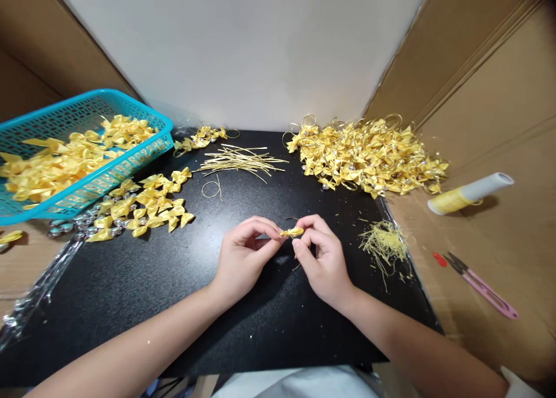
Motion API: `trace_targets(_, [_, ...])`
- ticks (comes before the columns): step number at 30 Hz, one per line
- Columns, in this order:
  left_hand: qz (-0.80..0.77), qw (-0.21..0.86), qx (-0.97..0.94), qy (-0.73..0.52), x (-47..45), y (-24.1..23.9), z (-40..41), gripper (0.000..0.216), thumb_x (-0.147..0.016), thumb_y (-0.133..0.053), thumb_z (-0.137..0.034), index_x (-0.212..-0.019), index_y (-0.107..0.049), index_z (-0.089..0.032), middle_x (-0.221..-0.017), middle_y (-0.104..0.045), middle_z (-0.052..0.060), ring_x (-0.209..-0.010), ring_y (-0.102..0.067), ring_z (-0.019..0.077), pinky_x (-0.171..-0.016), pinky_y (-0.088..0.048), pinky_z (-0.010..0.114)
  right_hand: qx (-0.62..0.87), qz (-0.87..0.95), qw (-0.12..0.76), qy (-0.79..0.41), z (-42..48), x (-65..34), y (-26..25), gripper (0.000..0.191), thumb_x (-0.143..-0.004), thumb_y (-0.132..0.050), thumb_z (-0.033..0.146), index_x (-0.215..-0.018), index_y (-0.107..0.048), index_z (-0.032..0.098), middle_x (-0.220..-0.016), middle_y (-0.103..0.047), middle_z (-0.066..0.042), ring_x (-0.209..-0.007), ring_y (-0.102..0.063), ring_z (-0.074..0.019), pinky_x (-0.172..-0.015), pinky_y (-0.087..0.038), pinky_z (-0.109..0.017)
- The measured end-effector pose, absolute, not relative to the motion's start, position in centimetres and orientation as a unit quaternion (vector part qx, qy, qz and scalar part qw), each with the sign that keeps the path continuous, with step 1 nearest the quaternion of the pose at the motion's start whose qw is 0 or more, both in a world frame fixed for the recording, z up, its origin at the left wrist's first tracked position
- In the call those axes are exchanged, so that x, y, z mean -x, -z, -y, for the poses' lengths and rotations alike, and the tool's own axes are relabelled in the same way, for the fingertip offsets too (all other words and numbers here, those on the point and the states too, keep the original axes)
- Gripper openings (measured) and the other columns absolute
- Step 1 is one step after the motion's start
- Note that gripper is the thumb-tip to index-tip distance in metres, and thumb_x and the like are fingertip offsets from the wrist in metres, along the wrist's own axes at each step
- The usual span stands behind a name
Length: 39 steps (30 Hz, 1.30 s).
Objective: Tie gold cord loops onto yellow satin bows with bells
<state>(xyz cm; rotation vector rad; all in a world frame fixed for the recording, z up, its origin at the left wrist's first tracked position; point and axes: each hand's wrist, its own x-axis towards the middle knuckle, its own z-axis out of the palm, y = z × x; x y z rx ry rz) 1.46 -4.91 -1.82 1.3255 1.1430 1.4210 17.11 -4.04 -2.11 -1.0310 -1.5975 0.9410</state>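
A small yellow ribbon bow (292, 232) is held between my two hands above the black table. My left hand (249, 253) pinches its left end between thumb and fingertips. Closed at the bow's other side, my right hand (324, 256) grips it with thumb and forefinger, and a thin cord shows by the fingertips. Whether a bell is on this bow I cannot make out. Beyond my hands lie a loop of gold cord (211, 188) and a pile of straight gold cords (241, 160).
Left stands a turquoise basket (167, 124) of bows, with loose bows (158, 204) and silver bells (89, 215) beside it. At right are a heap of finished-looking bows (369, 157), thread scraps (384, 241), a yellow thread spool (454, 201) and pink snips (486, 291). Cardboard walls flank the table.
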Motion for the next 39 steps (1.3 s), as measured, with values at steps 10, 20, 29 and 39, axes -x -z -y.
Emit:
trace_targets(10, [-0.449,0.256,-0.652,-0.554,-1.5,1.3,5.4,0.018,-0.076,-0.067,-0.002,-0.069,-0.065,-0.019,-0.073,-0.070,0.000,-0.069,-0.067,0.0108,-0.065,-0.055,0.020,0.418,0.672,0.510,-0.336,4.5,-16.8,2.1,0.026,-0.082,-0.054,0.013,-0.059,-0.043,0.018,-0.086,-0.054,-0.004,-0.080,-0.053,-0.0157,-0.074,-0.045,-0.032])
trace_targets(20, [-0.404,0.204,-0.708,-0.542,-1.3,1.0,5.7,0.018,-0.079,-0.065,-0.005,-0.069,-0.064,-0.020,-0.076,-0.073,0.003,-0.072,-0.070,0.0139,-0.069,-0.058,0.025,0.395,0.699,0.521,-0.291,4.8,-16.7,2.0,0.022,-0.084,-0.053,0.008,-0.065,-0.047,0.018,-0.087,-0.053,-0.004,-0.084,-0.054,-0.0157,-0.076,-0.046,-0.033])
trace_targets(29, [-0.391,0.200,-0.720,-0.537,-0.8,0.7,5.7,0.021,-0.077,-0.066,0.000,-0.067,-0.060,-0.018,-0.076,-0.073,0.002,-0.070,-0.070,0.0115,-0.068,-0.056,0.020,0.402,0.699,0.496,-0.323,4.4,-17.1,2.1,0.021,-0.091,-0.053,0.019,-0.071,-0.060,0.019,-0.083,-0.059,-0.004,-0.083,-0.057,-0.0162,-0.077,-0.047,-0.034])
trace_targets(39, [-0.460,0.294,-0.622,-0.561,-0.9,0.9,5.1,0.019,-0.078,-0.067,-0.010,-0.062,-0.059,-0.018,-0.074,-0.071,0.002,-0.064,-0.067,0.0109,-0.057,-0.053,0.019,0.377,0.693,0.456,-0.413,3.0,-18.6,2.6,0.025,-0.081,-0.071,0.027,-0.104,-0.063,0.024,-0.092,-0.070,-0.003,-0.085,-0.067,-0.0166,-0.080,-0.054,-0.032])
